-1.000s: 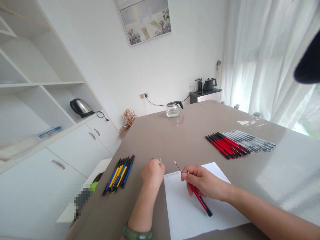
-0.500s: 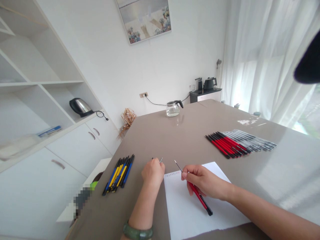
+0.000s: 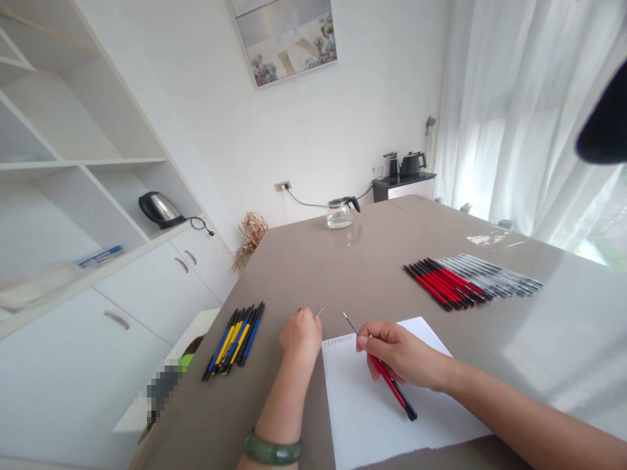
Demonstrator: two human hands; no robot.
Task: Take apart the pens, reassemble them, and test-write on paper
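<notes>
My right hand [image 3: 399, 352] is closed around a red pen [image 3: 392, 388] with a black end. From its upper end a thin refill [image 3: 350, 323] sticks out, pinched at thumb and forefinger and pointing up and left. This pen is held over a sheet of white paper [image 3: 382, 434] with a torn lower edge and small marks along the top. My left hand [image 3: 302, 339] is closed beside the paper's upper left corner. A small silvery piece [image 3: 320, 312] shows past its fingers, and a dark tip peeks out at the other side; the rest is hidden.
Blue and yellow pens [image 3: 235, 339] lie in a bunch at left. Red pens [image 3: 445, 284] and clear pens [image 3: 494, 274] form a row at right. A glass pot [image 3: 339, 213] stands at the far edge of the table [image 3: 313, 267]. White shelves [image 3: 122, 161] flank the left.
The whole view has shifted very slightly. The silvery piece at my left fingers has tilted a little to the right; my right hand holds the red pen as before.
</notes>
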